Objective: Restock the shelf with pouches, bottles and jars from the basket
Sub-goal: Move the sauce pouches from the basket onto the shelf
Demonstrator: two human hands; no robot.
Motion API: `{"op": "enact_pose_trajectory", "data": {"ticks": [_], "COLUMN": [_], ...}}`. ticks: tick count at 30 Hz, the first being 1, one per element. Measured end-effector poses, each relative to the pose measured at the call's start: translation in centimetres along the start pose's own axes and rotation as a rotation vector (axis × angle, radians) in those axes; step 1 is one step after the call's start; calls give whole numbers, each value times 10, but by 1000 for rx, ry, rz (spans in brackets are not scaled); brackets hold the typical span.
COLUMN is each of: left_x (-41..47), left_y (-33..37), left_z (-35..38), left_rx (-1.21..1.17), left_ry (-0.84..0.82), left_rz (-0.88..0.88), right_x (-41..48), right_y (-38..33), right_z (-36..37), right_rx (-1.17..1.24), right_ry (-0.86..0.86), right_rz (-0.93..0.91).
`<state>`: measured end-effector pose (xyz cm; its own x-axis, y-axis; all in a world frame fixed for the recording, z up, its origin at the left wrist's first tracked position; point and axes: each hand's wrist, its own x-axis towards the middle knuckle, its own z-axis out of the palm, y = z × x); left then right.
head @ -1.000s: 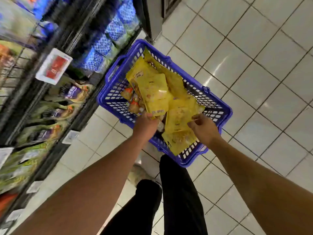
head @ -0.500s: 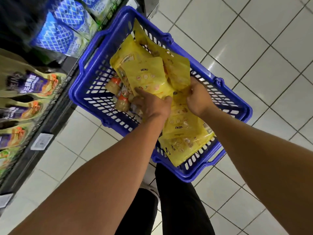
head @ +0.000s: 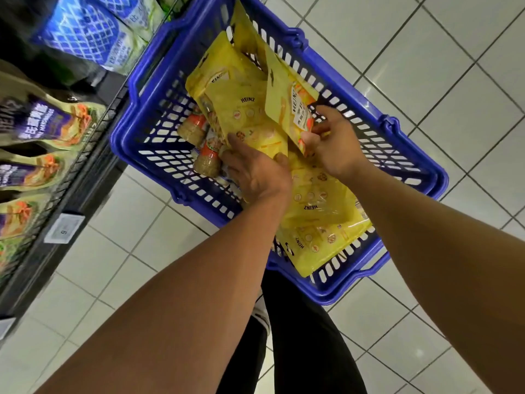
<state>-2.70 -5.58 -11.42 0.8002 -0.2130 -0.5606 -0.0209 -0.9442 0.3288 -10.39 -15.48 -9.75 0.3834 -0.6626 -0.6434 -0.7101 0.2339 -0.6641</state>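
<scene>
A blue plastic basket (head: pixel 147 129) stands on the tiled floor beside the shelf. It holds several yellow Heinz pouches and small jars (head: pixel 206 160) with red caps. My left hand (head: pixel 255 172) grips the lower edge of a yellow pouch (head: pixel 238 103) that leans up in the basket's middle. My right hand (head: pixel 335 149) pinches the bottom of another yellow pouch (head: pixel 289 100), tilted up on its edge. More yellow pouches (head: pixel 321 220) lie flat under my forearms at the basket's near end.
The shelf (head: pixel 85 155) runs along the left, with purple-and-green pouches (head: pixel 39 120) and blue-and-white packs (head: pixel 85 32) standing on it. A price tag (head: pixel 64 228) hangs on its front edge. My legs in black trousers (head: pixel 306 336) stand just below the basket.
My right hand has lifted one yellow pouch up on its edge. My left hand has slid forward and taken the lower edge of the middle pouch. The view has moved closer to the basket.
</scene>
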Motion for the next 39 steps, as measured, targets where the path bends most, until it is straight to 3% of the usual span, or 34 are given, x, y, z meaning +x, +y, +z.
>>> {"op": "enact_pose_trajectory", "data": {"ticks": [2,6,10,18,25,31,35,37,39], "left_x": [0,1,2,11,25,5,-20,-36,-56], "left_y": [-5,-4,1,-16,-61,-63,-58,-56,-54], "left_z": [0,3,7,1,-44,-115,-165,-189,-214], "left_rx": [9,53,152,139,-174,-615,-1066,-1226,-1271], "left_ry": [-12,-55,-72,-69,-285,-653,-967,-1050,-1070], "left_rz": [17,-2,-2,92,242,162,-46,-160,-152], "right_x": [6,15,18,6,-34,-84,-121,-141,-165], "right_y": [-2,0,2,0,-4,-25,-49,-64,-80], "right_z": [8,14,6,5,10,14,13,10,6], "right_rx": [-83,-240,-23,28,61,346,461,503,505], "right_ry": [-36,47,-76,-224,-252,-201,-160,-166,-180], "right_rz": [-11,18,1,79,84,75,85,81,72]}}
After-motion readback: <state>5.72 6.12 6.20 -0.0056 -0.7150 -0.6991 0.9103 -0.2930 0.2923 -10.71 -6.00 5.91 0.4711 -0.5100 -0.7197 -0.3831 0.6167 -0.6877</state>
